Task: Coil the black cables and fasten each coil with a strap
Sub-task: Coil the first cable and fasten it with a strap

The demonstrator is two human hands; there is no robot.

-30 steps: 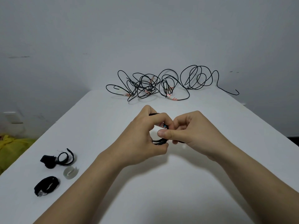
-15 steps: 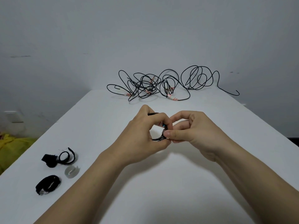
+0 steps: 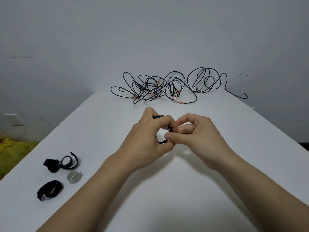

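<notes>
Above the middle of the white rectangular table [image 3: 167, 190], the left hand [image 3: 147, 139] curls its fingers round a small coil of thin black cable [image 3: 161, 142], gripping it from the left. The right hand [image 3: 199, 136] pinches the coil's right edge between thumb and forefinger; whether a strap lies under those fingers cannot be told. At the table's far edge sits a loose tangle of black cables [image 3: 167, 87] with pale tags. Near the table's left edge lie a curled black fabric strap [image 3: 69, 163], a flattened black strap loop [image 3: 49, 190], and, between them, a translucent grey ring [image 3: 74, 176].
</notes>
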